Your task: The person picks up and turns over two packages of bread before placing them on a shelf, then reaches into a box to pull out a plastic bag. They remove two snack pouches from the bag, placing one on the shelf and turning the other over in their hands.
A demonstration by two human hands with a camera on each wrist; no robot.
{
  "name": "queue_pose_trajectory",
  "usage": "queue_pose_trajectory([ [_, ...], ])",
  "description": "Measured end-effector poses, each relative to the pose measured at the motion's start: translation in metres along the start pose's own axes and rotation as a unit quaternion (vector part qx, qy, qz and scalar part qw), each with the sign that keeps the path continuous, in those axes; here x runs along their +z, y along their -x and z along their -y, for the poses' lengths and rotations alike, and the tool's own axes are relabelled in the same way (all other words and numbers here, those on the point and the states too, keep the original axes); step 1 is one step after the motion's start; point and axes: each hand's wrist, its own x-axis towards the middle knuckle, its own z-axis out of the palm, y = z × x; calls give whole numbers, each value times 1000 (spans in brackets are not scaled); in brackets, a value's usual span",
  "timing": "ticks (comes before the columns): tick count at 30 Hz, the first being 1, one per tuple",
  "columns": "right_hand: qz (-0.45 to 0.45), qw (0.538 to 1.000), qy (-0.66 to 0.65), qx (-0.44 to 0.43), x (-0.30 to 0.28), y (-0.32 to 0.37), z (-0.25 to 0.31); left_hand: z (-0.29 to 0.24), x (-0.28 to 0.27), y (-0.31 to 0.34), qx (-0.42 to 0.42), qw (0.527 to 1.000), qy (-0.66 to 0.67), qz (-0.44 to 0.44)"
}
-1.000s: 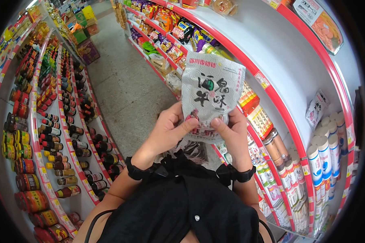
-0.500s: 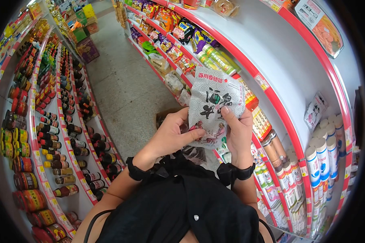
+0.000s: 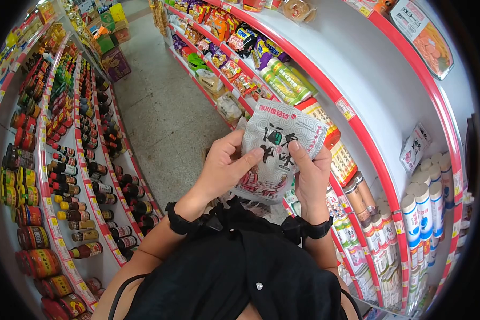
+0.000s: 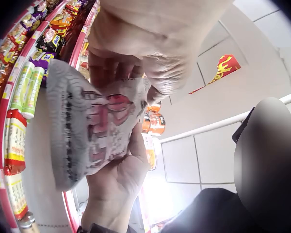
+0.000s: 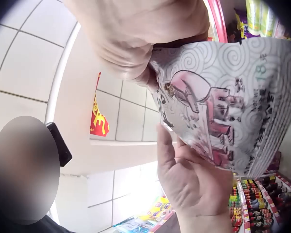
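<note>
A grey-white snack pouch [image 3: 276, 124] with a spiral pattern, black brush lettering and pink figures is held up in front of the body, its top leaning right. My left hand [image 3: 225, 166] pinches its left edge, thumb on the printed front. On the opposite edge my right hand [image 3: 312, 172] grips it, thumb near the lettering. The pouch's lower part [image 4: 104, 128] faces the left wrist camera, a hand on either side. In the right wrist view, the pouch bottom [image 5: 228, 104] shows pink drawings and small print. Fingers behind the pouch are mostly hidden in the head view.
Shelves of sauce bottles and jars [image 3: 40, 261] line the left. Red-edged shelves on the right carry bagged snacks [image 3: 218, 24], green tubes [image 3: 285, 82] and white-blue cylinders [image 3: 422, 213]. A similar pouch [image 3: 415, 148] leans on the upper right shelf. The aisle floor [image 3: 162, 101] runs between.
The pouch has come down a little and tilted to the right. Both thumbs have shifted from its lower part up to the middle, the right one first.
</note>
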Motion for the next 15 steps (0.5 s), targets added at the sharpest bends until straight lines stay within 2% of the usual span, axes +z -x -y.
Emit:
queue_pose_trajectory([
  [2,4,1000,-5,6,-2,1,0,-2,1,-2,7,1000,0,-4],
  [4,24,999,46,11,-3,3,-1,-10,5,-7,15,997,53,-56],
  [6,13,997,77,-7,2,5,-4,0,-3,-9,26,997,31,-61],
  [8,2,994,107,-25,3,5,-4,7,-10,-10,56,983,-146,-98],
  [9,21,958,256,-129,4,4,-2,6,-8,-12,56,983,-147,-98],
  [10,39,888,396,-230,4,4,1,5,-5,-15,83,978,-143,-123],
  [11,32,875,395,-279,8,2,1,4,-3,-16,110,973,-140,-147],
  [12,30,875,395,-278,4,4,-1,4,-2,-16,108,973,-140,-146],
  [14,29,852,465,-241,-8,7,-6,4,1,-16,92,979,-48,-176],
  [15,28,852,464,-241,-6,6,-5,10,3,-19,149,966,-79,-196],
])
